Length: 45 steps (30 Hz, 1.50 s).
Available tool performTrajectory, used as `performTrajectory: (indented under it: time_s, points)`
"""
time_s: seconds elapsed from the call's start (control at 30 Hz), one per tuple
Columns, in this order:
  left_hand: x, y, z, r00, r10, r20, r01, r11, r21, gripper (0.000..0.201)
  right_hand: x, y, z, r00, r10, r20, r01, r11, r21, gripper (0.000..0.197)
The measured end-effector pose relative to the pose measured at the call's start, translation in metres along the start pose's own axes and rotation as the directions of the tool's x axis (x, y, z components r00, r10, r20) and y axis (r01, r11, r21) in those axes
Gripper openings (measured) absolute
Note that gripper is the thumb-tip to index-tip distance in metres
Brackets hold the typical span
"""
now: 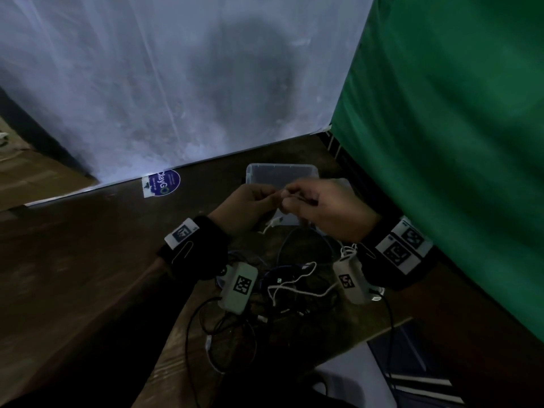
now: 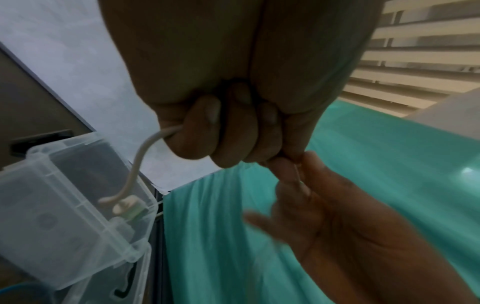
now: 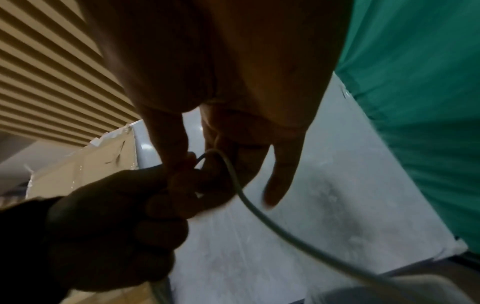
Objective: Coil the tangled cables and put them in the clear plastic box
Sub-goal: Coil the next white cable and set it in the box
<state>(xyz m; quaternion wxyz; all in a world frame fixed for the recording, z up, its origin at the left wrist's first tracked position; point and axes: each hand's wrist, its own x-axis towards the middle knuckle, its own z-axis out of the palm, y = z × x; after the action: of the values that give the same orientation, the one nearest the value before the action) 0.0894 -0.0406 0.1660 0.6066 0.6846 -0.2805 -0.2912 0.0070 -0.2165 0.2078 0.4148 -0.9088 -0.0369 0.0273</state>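
Two bare hands meet in the air above a dark wooden table [image 1: 88, 260], just in front of an open clear plastic box [image 1: 282, 175].

On the left, the left hand [image 1: 247, 206] is closed into a loose fist around a thin white cable [image 2: 137, 162]. In the left wrist view the cable comes out from under the curled fingers [image 2: 205, 127] on the side away from the other hand, droops in a slack curve, and ends in a small white plug [image 2: 127, 205] hanging over the box.

To the right, touching the left hand at the fingertips, the right hand [image 1: 321, 207] pinches the same cable between thumb and forefinger, its other fingers spread and relaxed. From that pinch, in the right wrist view, the cable's long run arcs down and away toward the right wrist.

So the short plug end lies to the left of the hands and the long free length to the right, making the right hand the nearer one to draw the next loop across, by my reading.

Below both wrists, on the near side, the remaining tangled cables [image 1: 276, 290] lie heaped on the table. The box sits just beyond the knuckles and looks empty, though dim light makes that uncertain.
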Motion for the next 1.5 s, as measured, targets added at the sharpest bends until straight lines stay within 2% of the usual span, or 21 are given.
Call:
performTrajectory:
  time_s: [0.07,0.2,0.33,0.43,0.47,0.57,0.63,0.7,0.77,0.83,0.97,1.03,1.1,1.13,1.2,1.27,1.37,1.5]
  points:
    - [-0.001,-0.001,0.0,1.0,-0.025,-0.005,0.025,1.0,-0.013,0.034,0.002,-0.002,-0.005,0.993,-0.043,-0.108,0.042,0.999,-0.008,0.017]
    - [-0.008,-0.008,0.003,0.996,-0.088,-0.025,0.085,0.991,-0.104,0.041,0.0,0.003,-0.034,0.931,-0.042,-0.363,0.046,0.999,0.0,0.022]
    - [-0.008,-0.017,0.012,0.983,-0.182,-0.002,0.179,0.97,-0.165,0.043,0.002,0.013,-0.042,0.891,0.012,-0.453,-0.007,1.0,0.013,0.025]
    - [-0.012,-0.02,0.023,0.968,-0.249,0.007,0.246,0.951,-0.19,0.044,0.01,0.03,-0.046,0.814,0.085,-0.574,-0.029,0.994,0.106,0.028]
    - [-0.013,-0.021,0.026,0.964,-0.265,0.012,0.261,0.94,-0.222,0.043,0.013,0.039,-0.047,0.803,0.12,-0.583,-0.041,0.988,0.147,0.029]
    - [-0.016,-0.02,0.027,0.958,-0.265,0.109,0.287,0.874,-0.392,0.04,0.019,0.067,-0.033,0.802,0.216,-0.557,-0.092,0.966,0.243,0.031]
    - [-0.018,-0.013,0.023,0.961,-0.195,0.196,0.273,0.786,-0.555,0.028,0.018,0.084,-0.016,0.814,0.237,-0.53,-0.149,0.968,0.203,0.031]
    - [-0.015,-0.004,0.018,0.974,-0.102,0.204,0.215,0.708,-0.673,0.019,0.012,0.093,0.007,0.856,0.269,-0.441,-0.237,0.963,0.128,0.026]
    - [-0.007,0.003,0.014,0.986,-0.042,0.16,0.146,0.683,-0.716,0.016,0.005,0.095,0.035,0.901,0.303,-0.31,-0.262,0.95,0.168,0.021]
    - [0.002,0.005,0.011,0.995,-0.022,0.092,0.082,0.685,-0.723,0.019,-0.001,0.09,0.062,0.943,0.275,-0.188,-0.241,0.953,0.185,0.019]
    - [0.017,-0.015,0.006,0.994,-0.082,-0.076,-0.004,0.654,-0.757,0.022,-0.014,0.07,0.086,0.992,0.112,-0.061,-0.098,0.976,0.195,0.014]
    - [0.02,-0.026,0.008,0.985,-0.101,-0.138,-0.03,0.695,-0.719,0.022,-0.018,0.059,0.081,0.998,0.041,-0.054,-0.031,0.984,0.175,0.022]
    - [0.02,-0.031,0.012,0.981,-0.084,-0.177,-0.037,0.809,-0.587,0.024,-0.021,0.048,0.071,0.998,0.03,-0.048,-0.022,0.99,0.143,0.022]
    - [0.018,-0.031,0.015,0.982,-0.054,-0.18,-0.037,0.883,-0.468,0.024,-0.023,0.043,0.065,0.998,0.033,-0.048,-0.026,0.992,0.125,0.02]
    - [0.014,-0.03,0.02,0.992,-0.007,-0.126,-0.018,0.98,-0.197,0.022,-0.025,0.036,0.052,0.998,0.034,-0.047,-0.029,0.994,0.105,0.013]
    - [0.01,-0.029,0.023,0.998,-0.029,-0.051,0.027,0.999,-0.039,0.02,-0.025,0.029,0.039,0.993,0.011,-0.115,0.001,0.994,0.106,0.01]
    - [0.002,-0.022,0.031,0.992,-0.128,0.003,0.127,0.981,-0.143,0.021,-0.023,0.025,0.018,0.969,-0.055,-0.242,0.071,0.996,0.059,0.014]
    - [-0.007,-0.007,0.039,0.97,-0.224,0.094,0.242,0.9,-0.362,0.025,-0.016,0.03,-0.001,0.98,0.004,-0.2,0.038,0.979,0.202,0.011]
